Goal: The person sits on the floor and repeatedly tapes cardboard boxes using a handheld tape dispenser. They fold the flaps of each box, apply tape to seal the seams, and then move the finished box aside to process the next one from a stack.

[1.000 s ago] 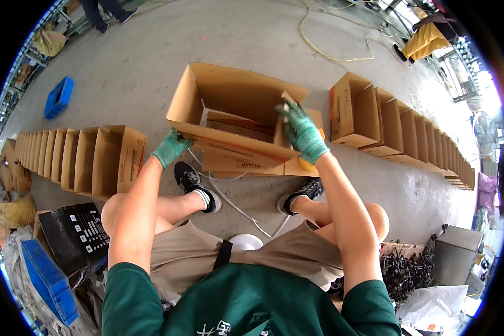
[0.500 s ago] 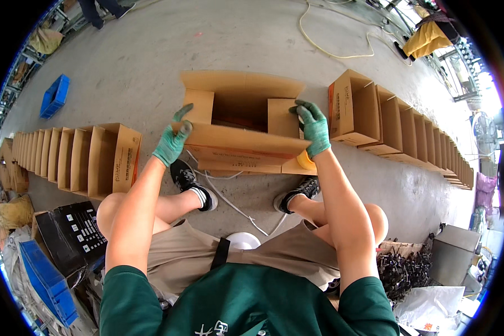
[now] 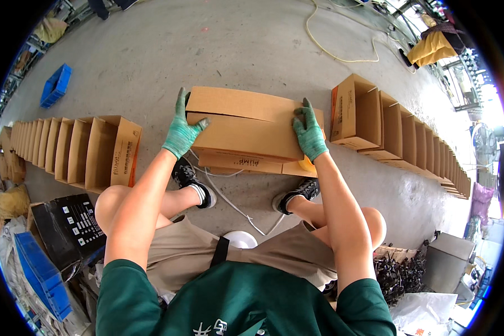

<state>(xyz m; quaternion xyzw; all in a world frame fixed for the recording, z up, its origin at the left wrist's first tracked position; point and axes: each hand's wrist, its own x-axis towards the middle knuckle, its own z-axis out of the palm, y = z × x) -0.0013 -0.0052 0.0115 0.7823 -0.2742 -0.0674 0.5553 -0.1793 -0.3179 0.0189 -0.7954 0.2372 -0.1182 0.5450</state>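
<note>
A brown cardboard box (image 3: 246, 132) lies in front of me between my shoes, its two long top flaps folded down almost edge to edge. My left hand (image 3: 183, 130), in a green knitted glove, grips the box's left end, thumb over the near flap and fingers along the side. At the right end my gloved right hand (image 3: 309, 130) holds the box likewise, its fingers on the flaps. Beneath it sits another piece of carton (image 3: 241, 163), mostly hidden. A round yellow thing (image 3: 307, 164), perhaps a tape roll, peeks out under my right wrist.
Rows of open cartons stand at left (image 3: 102, 151) and right (image 3: 357, 112). A white cord (image 3: 229, 200) runs between my shoes. Left are blue crates (image 3: 56, 85) and a black box (image 3: 70, 227); right, a pile of black parts (image 3: 397, 274). A yellow hose (image 3: 341, 59) lies far off.
The long top flaps, which stood raised around the box's opening, have been folded down over it. Both hands have stayed at the box's ends.
</note>
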